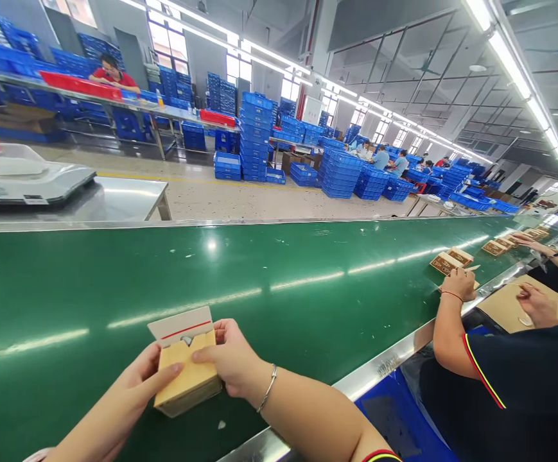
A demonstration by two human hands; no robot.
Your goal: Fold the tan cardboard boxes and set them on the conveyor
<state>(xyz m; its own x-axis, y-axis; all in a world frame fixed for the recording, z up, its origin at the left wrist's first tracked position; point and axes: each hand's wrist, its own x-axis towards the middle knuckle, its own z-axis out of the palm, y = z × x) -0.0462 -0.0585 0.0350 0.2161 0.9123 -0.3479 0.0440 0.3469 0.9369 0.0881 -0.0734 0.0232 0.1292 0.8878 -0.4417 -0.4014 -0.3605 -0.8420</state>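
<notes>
A small yellow-tan cardboard box (189, 378) is held between both of my hands over the green conveyor belt (279, 308). Its flap (182, 326), pale inside with a red line across it, stands raised at the far side. A V-shaped notch at the box's far edge shows something greyish inside, too small to name. My left hand (146, 378) grips the left side, thumb on the top face. My right hand (225, 356), with a silver bracelet at the wrist, clasps the right side, its thumb close to the notch. Both hands' far fingers are partly hidden behind the box.
Right of me a co-worker's hand (459, 285) is at brown printed boxes (447, 262) on the belt. The belt's metal edge (394, 356) runs along my side, above a blue crate (394, 417). A white machine (28, 176) stands beyond the belt, left.
</notes>
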